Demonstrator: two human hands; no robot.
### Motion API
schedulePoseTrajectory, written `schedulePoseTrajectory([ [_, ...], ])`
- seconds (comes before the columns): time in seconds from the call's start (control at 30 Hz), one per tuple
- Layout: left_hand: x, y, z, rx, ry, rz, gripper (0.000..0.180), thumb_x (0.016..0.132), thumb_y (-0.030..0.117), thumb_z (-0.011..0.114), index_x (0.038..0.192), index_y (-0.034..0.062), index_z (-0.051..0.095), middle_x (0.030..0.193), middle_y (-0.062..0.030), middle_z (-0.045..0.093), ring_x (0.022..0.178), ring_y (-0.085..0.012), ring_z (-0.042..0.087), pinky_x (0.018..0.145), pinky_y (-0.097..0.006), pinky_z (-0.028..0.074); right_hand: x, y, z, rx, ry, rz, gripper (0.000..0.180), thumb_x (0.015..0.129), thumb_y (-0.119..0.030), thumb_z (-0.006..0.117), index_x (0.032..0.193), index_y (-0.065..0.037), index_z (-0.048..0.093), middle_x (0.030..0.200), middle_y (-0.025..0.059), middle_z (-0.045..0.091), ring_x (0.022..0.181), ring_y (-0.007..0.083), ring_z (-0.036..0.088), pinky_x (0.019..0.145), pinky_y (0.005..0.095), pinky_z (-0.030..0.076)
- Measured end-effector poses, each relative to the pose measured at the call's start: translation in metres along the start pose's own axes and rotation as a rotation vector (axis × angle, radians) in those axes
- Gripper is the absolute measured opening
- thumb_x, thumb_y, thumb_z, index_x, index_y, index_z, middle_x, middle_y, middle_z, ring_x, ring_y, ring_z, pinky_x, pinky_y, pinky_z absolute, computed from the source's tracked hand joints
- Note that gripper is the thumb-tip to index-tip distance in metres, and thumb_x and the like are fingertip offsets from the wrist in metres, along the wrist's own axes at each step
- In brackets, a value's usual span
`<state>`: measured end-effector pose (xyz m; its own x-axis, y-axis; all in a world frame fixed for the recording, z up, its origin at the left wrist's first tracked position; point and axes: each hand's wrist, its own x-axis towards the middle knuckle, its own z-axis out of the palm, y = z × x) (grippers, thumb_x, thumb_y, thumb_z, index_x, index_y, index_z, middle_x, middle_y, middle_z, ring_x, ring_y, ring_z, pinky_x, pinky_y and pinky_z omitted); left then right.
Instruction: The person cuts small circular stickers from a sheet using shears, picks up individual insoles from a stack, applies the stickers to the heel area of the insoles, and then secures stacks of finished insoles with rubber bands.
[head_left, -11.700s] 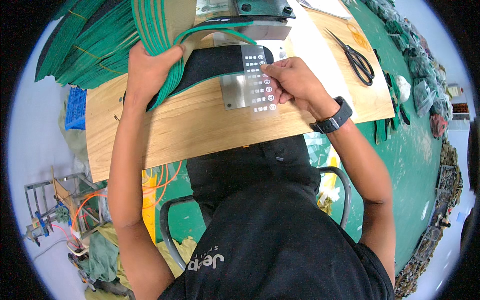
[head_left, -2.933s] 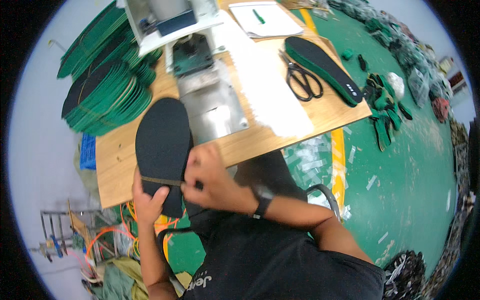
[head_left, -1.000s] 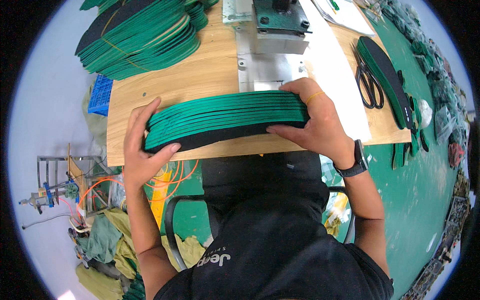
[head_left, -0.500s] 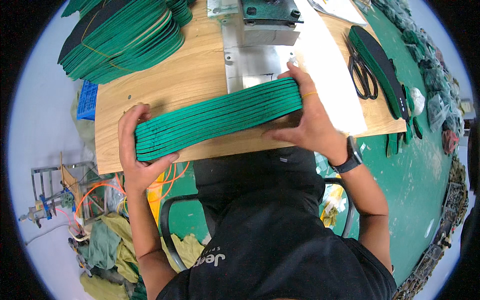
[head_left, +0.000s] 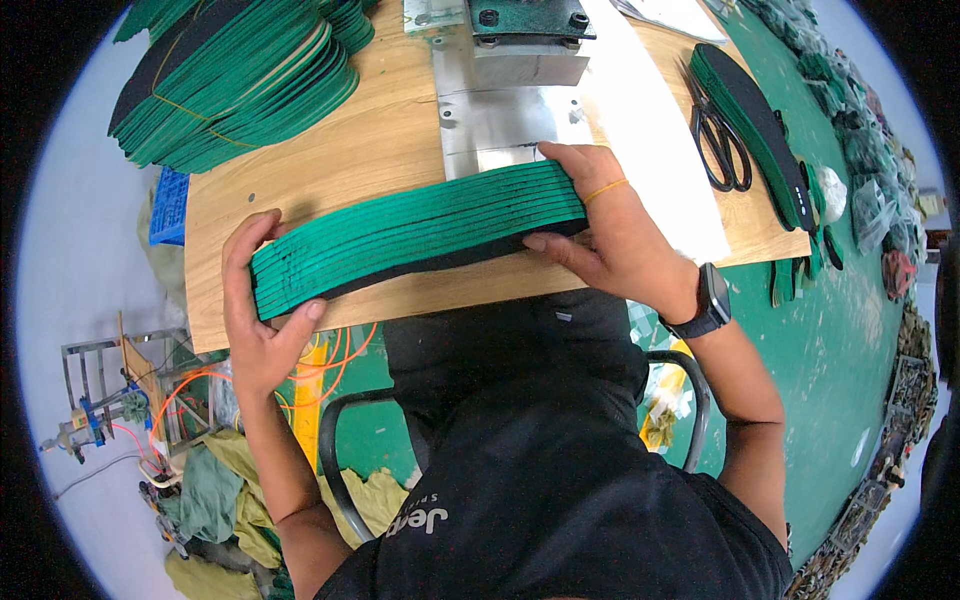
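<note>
Between my two hands lies a long stack of green strips with black faces (head_left: 420,222), its layered green edges turned up toward me. My left hand (head_left: 262,310) wraps round the stack's left end, thumb on the near side and fingers on the far side. At the other end my right hand (head_left: 615,220) grips it the same way; a thin yellow rubber band is looped at that hand, and a black watch is on the wrist. Just beyond the stack is a metal plate (head_left: 515,118) belonging to a bench machine (head_left: 530,55).
A big banded pile of similar green strips (head_left: 240,90) fills the table's (head_left: 225,215) far left. Black-handled scissors (head_left: 720,145) and another green and black bundle (head_left: 755,125) lie at the right. A blue crate (head_left: 170,207) stands beyond the left edge.
The stack has tilted, so more of its black near face shows. Both hands have shifted slightly left with it, and my right thumb now presses against its near side.
</note>
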<state>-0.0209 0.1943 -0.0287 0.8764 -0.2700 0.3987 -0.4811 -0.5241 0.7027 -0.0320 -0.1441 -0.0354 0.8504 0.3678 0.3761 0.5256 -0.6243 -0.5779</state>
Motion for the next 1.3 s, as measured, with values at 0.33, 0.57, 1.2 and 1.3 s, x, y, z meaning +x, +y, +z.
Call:
schedulePoseTrajectory([
  [0.33,-0.003,-0.015,-0.002,-0.132,-0.027,0.095,0.070,0.071,0.028,0.072,0.127,-0.0031,0.045,0.127,-0.0196,0.046,0.115,-0.0295,0.049,0.099,-0.040,0.037,-0.004,-0.002,-0.010,-0.099,-0.114,-0.033,0.069,0.079,-0.007,0.063,0.137,0.002,0.027,0.116,0.0207,0.045,0.106,0.0369,0.044,0.096,0.0394,0.035],
  [0.57,-0.002,-0.019,-0.007,-0.049,0.088,0.155,0.062,0.071,0.023,0.072,0.123,-0.0016,0.050,0.119,-0.0148,0.054,0.111,-0.0256,0.050,0.097,-0.036,0.038,0.000,-0.002,-0.014,-0.026,-0.101,0.006,0.067,0.078,-0.009,0.067,0.134,0.001,0.033,0.118,0.0219,0.047,0.109,0.0365,0.045,0.096,0.0394,0.037],
  [1.2,0.003,-0.021,0.030,-0.435,0.213,-0.267,0.056,0.099,0.036,0.021,0.122,-0.0060,0.051,0.121,-0.0210,0.055,0.118,-0.0295,0.049,0.105,-0.039,0.031,-0.014,0.001,0.020,0.275,0.314,0.208,0.041,0.090,-0.022,0.053,0.122,0.004,0.048,0.118,0.0217,0.050,0.108,0.0356,0.047,0.096,0.0383,0.036],
  [1.3,0.007,-0.016,0.030,-0.242,0.160,-0.340,0.060,0.099,0.037,0.016,0.123,-0.0058,0.050,0.121,-0.0208,0.056,0.118,-0.0293,0.049,0.106,-0.039,0.030,-0.014,-0.001,0.022,0.215,0.150,0.125,0.044,0.093,-0.026,0.045,0.125,0.005,0.044,0.118,0.0228,0.050,0.108,0.0355,0.048,0.096,0.0380,0.036],
])
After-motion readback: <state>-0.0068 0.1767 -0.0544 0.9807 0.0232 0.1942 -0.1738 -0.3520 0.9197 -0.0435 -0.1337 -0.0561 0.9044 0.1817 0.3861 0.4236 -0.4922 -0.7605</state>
